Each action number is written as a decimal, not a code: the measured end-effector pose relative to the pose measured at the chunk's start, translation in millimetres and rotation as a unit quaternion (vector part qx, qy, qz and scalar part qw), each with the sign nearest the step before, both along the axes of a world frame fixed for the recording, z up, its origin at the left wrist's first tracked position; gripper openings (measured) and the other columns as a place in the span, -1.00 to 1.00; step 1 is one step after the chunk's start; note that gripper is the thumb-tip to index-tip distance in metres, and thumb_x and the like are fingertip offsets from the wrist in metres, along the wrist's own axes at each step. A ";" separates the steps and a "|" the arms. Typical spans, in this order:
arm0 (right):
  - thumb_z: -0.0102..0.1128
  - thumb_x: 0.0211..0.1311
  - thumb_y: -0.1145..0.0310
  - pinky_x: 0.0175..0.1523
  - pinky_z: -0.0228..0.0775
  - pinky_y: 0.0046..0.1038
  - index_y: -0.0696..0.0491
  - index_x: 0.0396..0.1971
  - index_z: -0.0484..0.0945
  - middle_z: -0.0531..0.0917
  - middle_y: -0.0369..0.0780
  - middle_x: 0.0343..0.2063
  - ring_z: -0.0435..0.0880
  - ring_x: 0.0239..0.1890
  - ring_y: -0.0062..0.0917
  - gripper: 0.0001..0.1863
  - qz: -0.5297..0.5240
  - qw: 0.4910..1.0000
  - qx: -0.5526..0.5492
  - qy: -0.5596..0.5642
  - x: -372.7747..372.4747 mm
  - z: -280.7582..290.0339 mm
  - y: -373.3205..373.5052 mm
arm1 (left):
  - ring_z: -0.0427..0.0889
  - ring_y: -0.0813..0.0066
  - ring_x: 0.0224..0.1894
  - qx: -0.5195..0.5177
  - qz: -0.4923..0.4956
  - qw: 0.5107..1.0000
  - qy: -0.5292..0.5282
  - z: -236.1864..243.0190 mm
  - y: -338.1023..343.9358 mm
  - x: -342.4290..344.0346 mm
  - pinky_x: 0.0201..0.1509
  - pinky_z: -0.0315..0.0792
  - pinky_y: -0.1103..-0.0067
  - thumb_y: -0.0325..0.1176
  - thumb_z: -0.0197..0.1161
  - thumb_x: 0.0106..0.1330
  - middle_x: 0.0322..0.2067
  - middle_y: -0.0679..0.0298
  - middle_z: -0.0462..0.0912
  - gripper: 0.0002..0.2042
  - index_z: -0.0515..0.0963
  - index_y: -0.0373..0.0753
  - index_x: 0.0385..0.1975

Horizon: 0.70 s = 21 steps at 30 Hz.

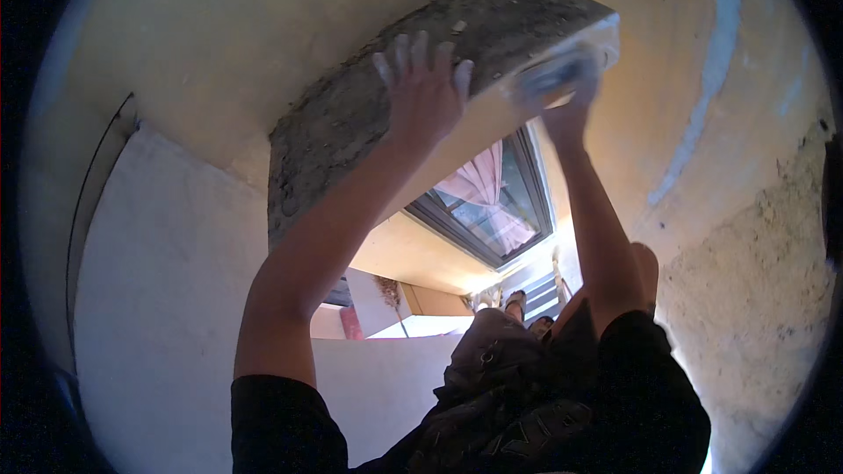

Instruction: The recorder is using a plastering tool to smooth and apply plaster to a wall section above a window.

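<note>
My left hand [426, 92] lies with its fingers spread on the dark, rough top of a wall ledge [334, 136]. Nothing is held in it. A whitish dust coats its fingertips. At the right end of the ledge, my right hand [571, 118] is smeared by motion. It grips a grey-blue flat thing [549, 77] against the ledge's pale front edge; blur hides its exact kind. A whitish patch [601, 39] covers the corner just past it.
Below the ledge is a dark-framed window [505, 202] with a pink curtain [479, 180]. A large white panel [176, 298] fills the left, beside a thin black cable [79, 211]. Yellowish wall [650, 123] with a pale streak rises at right, above rough plaster [755, 290].
</note>
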State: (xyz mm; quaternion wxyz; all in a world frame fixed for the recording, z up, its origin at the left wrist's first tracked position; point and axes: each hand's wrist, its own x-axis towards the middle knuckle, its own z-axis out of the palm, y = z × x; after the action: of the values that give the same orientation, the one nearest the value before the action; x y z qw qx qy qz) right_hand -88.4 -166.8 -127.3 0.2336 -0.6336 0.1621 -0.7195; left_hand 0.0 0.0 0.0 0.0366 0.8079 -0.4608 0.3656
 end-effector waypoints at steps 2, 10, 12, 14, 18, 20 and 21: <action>0.55 -0.22 0.18 0.25 0.20 -0.21 0.21 0.20 0.24 0.36 0.02 0.13 0.33 0.20 -0.17 -0.05 0.199 0.955 0.215 -0.056 2.4 7.2 6.0 | 0.11 -0.19 0.36 0.000 -0.040 0.998 -0.044 0.5 7.8 7.3 0.30 -0.13 -0.26 -0.04 -0.09 0.43 0.26 -0.08 0.26 -0.56 0.39 -0.18 0.15; 0.61 -0.37 0.06 0.27 0.17 -0.19 0.25 0.17 0.27 0.33 0.07 0.11 0.31 0.19 -0.16 0.06 0.222 0.965 0.139 -0.011 -10.6 31.3 66.6 | 0.18 -0.17 0.32 -0.062 -0.074 0.995 -0.031 -0.9 -0.3 -1.5 0.29 -0.08 -0.25 -0.08 -0.07 0.42 0.21 -0.06 0.31 -0.60 0.41 -0.19 0.10; 0.62 -0.36 0.10 0.23 0.20 -0.23 0.24 0.19 0.21 0.36 0.01 0.06 0.34 0.15 -0.24 0.07 0.158 0.962 0.216 -0.052 10.5 7.9 52.8 | 0.18 -0.16 0.32 -0.076 -0.092 0.992 -0.035 0.7 -2.7 -4.3 0.29 -0.07 -0.24 -0.09 -0.07 0.43 0.20 -0.05 0.32 -0.61 0.41 -0.19 0.09; 0.61 -0.34 0.10 0.26 0.18 -0.21 0.25 0.24 0.15 0.34 0.06 0.10 0.31 0.18 -0.17 0.12 0.168 0.963 0.209 -0.025 10.5 7.5 71.6 | 0.20 -0.14 0.30 -0.101 -0.114 0.988 -0.002 4.1 -5.1 -7.3 0.28 -0.06 -0.24 -0.13 -0.06 0.43 0.18 -0.02 0.35 -0.64 0.41 -0.19 0.07; 0.61 -0.34 0.05 0.29 0.13 -0.12 0.29 0.30 0.04 0.23 0.18 0.21 0.18 0.27 0.03 0.23 0.020 0.993 0.040 0.109 -3.7 15.8 104.6 | 0.23 -0.11 0.29 -0.166 -0.127 0.978 0.027 6.5 17.7 -3.4 0.29 -0.05 -0.22 -0.15 -0.05 0.42 0.15 0.00 0.36 -0.67 0.41 -0.18 0.06; 0.60 -0.37 -0.05 0.31 0.11 -0.06 0.28 0.31 0.04 0.20 0.22 0.22 0.13 0.29 0.12 0.28 0.070 0.993 0.081 0.051 -2.0 10.3 74.5 | 0.26 -0.09 0.27 -0.187 -0.183 0.961 0.089 12.5 34.3 -13.4 0.30 -0.05 -0.20 -0.15 -0.05 0.42 0.15 0.01 0.36 -0.68 0.42 -0.16 0.05; 0.60 -0.37 -0.05 0.31 0.11 -0.06 0.28 0.31 0.04 0.20 0.22 0.22 0.13 0.29 0.12 0.28 0.063 0.993 0.083 0.053 4.8 6.5 69.3 | 0.26 -0.09 0.27 -0.186 -0.188 0.960 0.093 15.3 43.0 -16.3 0.30 -0.05 -0.20 -0.15 -0.05 0.42 0.15 0.01 0.36 -0.68 0.42 -0.16 0.05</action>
State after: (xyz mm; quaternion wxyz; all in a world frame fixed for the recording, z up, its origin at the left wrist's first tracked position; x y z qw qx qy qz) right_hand -83.6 -97.5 -120.8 0.3214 -0.6582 0.1929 -0.6529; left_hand -16.3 43.0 15.3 0.2972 0.7157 -0.5232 0.3546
